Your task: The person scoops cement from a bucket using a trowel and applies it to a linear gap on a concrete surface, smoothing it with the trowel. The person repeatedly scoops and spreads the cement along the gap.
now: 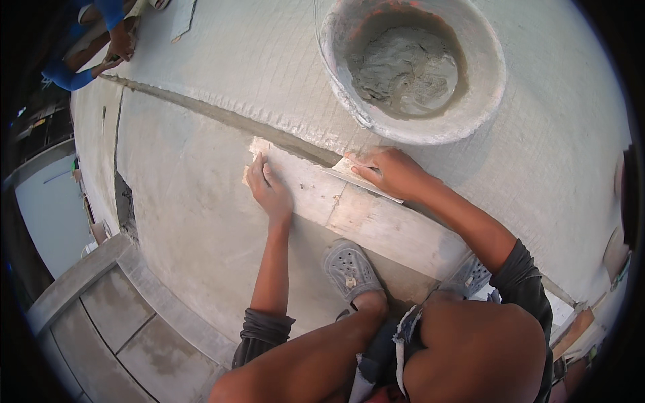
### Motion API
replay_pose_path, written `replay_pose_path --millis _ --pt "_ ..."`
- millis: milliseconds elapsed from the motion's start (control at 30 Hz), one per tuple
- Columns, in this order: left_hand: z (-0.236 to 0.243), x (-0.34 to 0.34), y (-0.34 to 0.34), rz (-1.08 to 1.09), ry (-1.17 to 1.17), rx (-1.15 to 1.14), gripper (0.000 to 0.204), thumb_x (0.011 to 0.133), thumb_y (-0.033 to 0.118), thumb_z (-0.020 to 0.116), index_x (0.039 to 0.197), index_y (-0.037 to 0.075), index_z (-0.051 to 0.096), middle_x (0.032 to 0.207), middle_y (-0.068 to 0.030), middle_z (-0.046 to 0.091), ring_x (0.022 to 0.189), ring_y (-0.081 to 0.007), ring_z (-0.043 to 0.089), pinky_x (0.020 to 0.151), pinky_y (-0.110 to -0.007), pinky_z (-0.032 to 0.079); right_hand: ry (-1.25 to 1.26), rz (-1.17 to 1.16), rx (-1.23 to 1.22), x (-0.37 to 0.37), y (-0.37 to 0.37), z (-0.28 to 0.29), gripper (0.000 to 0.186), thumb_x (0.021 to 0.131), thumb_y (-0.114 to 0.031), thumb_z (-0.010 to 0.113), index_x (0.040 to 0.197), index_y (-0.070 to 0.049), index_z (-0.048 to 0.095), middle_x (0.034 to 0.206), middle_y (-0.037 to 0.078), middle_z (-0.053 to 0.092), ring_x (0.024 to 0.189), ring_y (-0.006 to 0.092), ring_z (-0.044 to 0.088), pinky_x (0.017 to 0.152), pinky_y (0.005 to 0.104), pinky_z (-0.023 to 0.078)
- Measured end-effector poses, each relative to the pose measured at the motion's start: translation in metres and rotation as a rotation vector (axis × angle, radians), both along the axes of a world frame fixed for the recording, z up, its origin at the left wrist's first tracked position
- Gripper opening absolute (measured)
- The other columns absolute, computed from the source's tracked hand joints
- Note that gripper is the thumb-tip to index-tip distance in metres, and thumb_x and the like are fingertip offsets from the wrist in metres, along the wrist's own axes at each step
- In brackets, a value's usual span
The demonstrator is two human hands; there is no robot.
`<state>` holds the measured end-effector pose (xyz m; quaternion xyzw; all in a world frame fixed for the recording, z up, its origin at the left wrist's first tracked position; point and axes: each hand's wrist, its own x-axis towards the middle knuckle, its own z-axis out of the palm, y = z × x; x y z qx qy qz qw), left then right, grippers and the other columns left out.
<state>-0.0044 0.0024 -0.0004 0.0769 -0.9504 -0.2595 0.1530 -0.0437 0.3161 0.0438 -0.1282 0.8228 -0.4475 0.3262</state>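
Across the concrete surface lies a long, pale, worn board (376, 218), running along a narrow strip of damp grey mortar (222, 115). My left hand (270, 191) rests on the board's far-left end, with its fingers extended and pressing on it. My right hand (390, 171) is closed around a flat, whitish, straight-edged plate (366, 184), tilted over the board's far edge beside the mortar strip. The plate's exact kind is unclear, since my fingers cover part of it. Beyond my right hand stands a round mortar-coated bucket (494, 91) with wet grey mortar (410, 70) inside.
My foot in a grey clog (351, 269) stands close to the board; another clog (468, 277) is on its right part. At the far left, another person's hands (119, 47) are by the strip's end. A raised concrete ledge (161, 302) borders sunken slabs at lower left.
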Motion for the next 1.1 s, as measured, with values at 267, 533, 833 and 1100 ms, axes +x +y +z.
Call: replay_pose_path --millis 267,533,833,1100 --pt "-0.001 0.004 -0.007 -0.011 -0.006 -0.036 0.04 0.117 0.02 0.045 0.145 -0.005 0.061 0.129 -0.0165 0.067 0.124 -0.0321 0.061 0.111 -0.043 0.045 -0.081 0.022 0.075 0.072 0.113 0.025 0.05 0.107 -0.042 0.064 0.124 0.004 0.075 0.105 0.027 0.073 0.1 0.0443 0.07 0.094 0.0499 0.054" --pt "0.0 0.002 -0.011 0.018 -0.013 -0.003 0.04 0.116 0.019 0.047 0.145 -0.004 0.061 0.13 -0.017 0.068 0.127 -0.0338 0.059 0.114 -0.045 0.044 -0.043 -0.068 -0.042 0.07 0.106 0.054 0.044 0.11 -0.03 0.06 0.149 -0.01 0.067 0.111 0.023 0.073 0.099 0.038 0.069 0.093 0.0453 0.054" --pt "-0.001 0.0 -0.009 0.005 -0.007 -0.053 0.04 0.117 0.019 0.046 0.144 -0.006 0.062 0.13 -0.018 0.068 0.124 -0.0339 0.061 0.111 -0.044 0.045 0.078 -0.1 0.038 0.055 0.02 0.024 0.038 0.112 -0.027 0.054 0.135 -0.003 0.072 0.115 0.027 0.07 0.106 0.0442 0.07 0.094 0.053 0.056" --pt "0.0 0.002 -0.008 -0.006 0.018 0.0 0.039 0.116 0.017 0.047 0.144 -0.005 0.062 0.125 -0.0171 0.068 0.121 -0.034 0.059 0.111 -0.046 0.044 -0.048 0.061 0.059 0.054 0.052 0.079 0.041 0.113 -0.033 0.051 0.121 -0.001 0.076 0.12 0.026 0.068 0.107 0.0452 0.069 0.097 0.0543 0.055"
